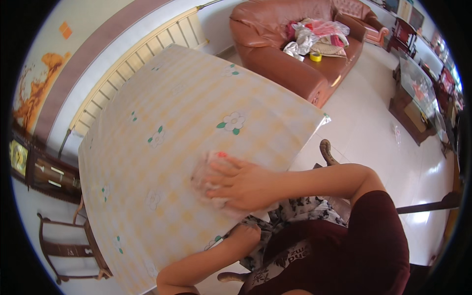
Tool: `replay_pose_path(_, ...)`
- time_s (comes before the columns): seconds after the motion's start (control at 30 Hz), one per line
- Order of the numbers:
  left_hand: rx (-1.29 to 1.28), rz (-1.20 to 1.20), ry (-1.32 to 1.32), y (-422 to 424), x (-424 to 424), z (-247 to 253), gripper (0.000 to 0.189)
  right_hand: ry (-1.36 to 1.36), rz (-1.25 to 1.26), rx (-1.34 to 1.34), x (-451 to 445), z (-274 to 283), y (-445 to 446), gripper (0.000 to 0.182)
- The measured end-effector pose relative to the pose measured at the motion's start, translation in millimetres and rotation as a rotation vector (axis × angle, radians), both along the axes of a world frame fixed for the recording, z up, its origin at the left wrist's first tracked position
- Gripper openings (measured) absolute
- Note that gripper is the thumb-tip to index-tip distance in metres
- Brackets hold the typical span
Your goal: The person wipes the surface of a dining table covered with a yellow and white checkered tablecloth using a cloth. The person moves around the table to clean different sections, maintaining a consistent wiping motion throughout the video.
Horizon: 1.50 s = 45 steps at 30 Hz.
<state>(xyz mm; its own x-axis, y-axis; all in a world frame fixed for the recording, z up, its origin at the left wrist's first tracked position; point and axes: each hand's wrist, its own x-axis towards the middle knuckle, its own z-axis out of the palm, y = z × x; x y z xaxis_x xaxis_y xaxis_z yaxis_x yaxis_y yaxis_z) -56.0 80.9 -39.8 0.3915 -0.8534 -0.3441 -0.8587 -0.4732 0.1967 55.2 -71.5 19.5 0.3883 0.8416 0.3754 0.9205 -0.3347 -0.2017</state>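
A pale cloth with a red mark (202, 179) lies on a table covered by a checked, flowered tablecloth (177, 110). My right hand (241, 180) is spread over the cloth and presses it to the tabletop; hand and cloth are blurred. Near the table's edge, close to my lap, rests my left hand (247, 234); its fingers are mostly hidden, so whether it holds anything does not show.
A brown leather sofa (273, 59) beyond the table bears a heap of fabric (317, 35) and a roll of yellow tape (315, 56). A wooden chair (68, 250) stands at the left, a longcase clock (44, 166) behind it. A glass-topped table (420, 88) is at the right.
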Motion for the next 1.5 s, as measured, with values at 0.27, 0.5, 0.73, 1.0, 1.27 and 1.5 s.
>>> replay_pose_path(0.27, 0.101, 0.088, 0.108, -7, 2, -1, 0.044, -0.069, -0.639, -0.149, 45, -4, -159, 0.042)
replay_pose_path(0.5, 0.249, 0.049, 0.174, -7, -5, -23, 0.053, -0.1, -0.586, -0.191, 87, 8, -156, 0.043)
replay_pose_path(0.73, 0.049, 0.07, 0.21, -11, -19, -67, 0.034, -0.086, -0.59, -0.2, 165, 3, -97, 0.043)
replay_pose_path(1.0, -0.078, 0.085, 0.245, -22, -17, -52, 0.022, -0.258, -0.702, -0.232, 286, -14, -42, 0.04)
replay_pose_path(1.27, -0.206, 0.088, 0.264, -47, -4, -39, 0.021, -0.268, -0.882, -0.294, 373, -28, 42, 0.035)
replay_pose_path(1.5, -0.251, 0.132, 0.262, -38, -15, -43, 0.021, -0.233, -0.525, -0.284, 334, -19, 232, 0.045)
